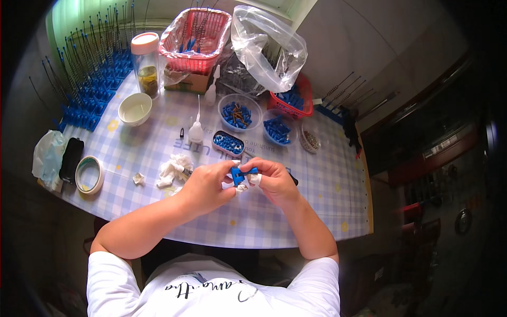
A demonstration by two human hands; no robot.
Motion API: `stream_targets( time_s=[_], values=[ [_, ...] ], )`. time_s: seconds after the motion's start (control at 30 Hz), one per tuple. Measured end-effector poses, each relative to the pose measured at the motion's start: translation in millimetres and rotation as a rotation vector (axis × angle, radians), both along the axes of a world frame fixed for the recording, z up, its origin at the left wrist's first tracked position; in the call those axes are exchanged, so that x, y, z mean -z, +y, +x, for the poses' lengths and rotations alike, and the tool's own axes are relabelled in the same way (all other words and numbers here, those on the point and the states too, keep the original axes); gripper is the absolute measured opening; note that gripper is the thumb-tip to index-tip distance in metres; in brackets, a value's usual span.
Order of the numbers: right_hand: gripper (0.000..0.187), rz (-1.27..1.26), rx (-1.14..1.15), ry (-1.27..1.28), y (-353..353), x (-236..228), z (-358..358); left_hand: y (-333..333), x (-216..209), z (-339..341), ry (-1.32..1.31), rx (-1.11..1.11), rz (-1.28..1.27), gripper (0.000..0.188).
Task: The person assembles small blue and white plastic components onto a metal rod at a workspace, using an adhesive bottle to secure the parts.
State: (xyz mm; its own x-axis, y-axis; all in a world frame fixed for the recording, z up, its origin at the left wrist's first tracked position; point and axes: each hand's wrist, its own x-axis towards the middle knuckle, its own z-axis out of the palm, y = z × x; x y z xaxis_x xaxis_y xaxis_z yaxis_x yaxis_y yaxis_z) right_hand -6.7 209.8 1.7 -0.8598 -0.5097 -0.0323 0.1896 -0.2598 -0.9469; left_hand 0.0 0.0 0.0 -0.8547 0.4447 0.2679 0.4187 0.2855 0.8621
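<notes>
Both my hands meet over the near middle of the checked tablecloth (296, 211). My left hand (206, 185) and my right hand (273, 179) together pinch a small blue plastic part (238, 174), with a scrap of white tissue (242, 187) under it. A fingertip of my right hand is wrapped in white tape. Just beyond the hands stands a small tin of blue pieces (228, 143). A crumpled white tissue (173, 170) lies left of my left hand.
Clear bowls of blue parts (240, 112) (278, 129), a glue bottle (196, 129), a white bowl (135, 108), a jar (146, 63), red baskets (196, 37) (296, 100), a plastic bag (269, 47), rows of blue-based wire pieces (92, 79), a tape roll (89, 175) and a black phone (71, 159).
</notes>
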Motion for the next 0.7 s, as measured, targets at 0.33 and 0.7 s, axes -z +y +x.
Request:
stream_targets(
  time_s=[0.33,0.7],
  values=[
    [0.027,0.009,0.033,-0.033,-1.0,-4.3,1.9,-0.1,2.9,-0.9,0.083,-0.005,-0.024,0.048],
    [0.029,0.021,0.051,0.014,1.6,-4.6,-0.2,-0.9,-1.3,-1.5,0.055,-0.011,0.005,0.048]
  ],
)
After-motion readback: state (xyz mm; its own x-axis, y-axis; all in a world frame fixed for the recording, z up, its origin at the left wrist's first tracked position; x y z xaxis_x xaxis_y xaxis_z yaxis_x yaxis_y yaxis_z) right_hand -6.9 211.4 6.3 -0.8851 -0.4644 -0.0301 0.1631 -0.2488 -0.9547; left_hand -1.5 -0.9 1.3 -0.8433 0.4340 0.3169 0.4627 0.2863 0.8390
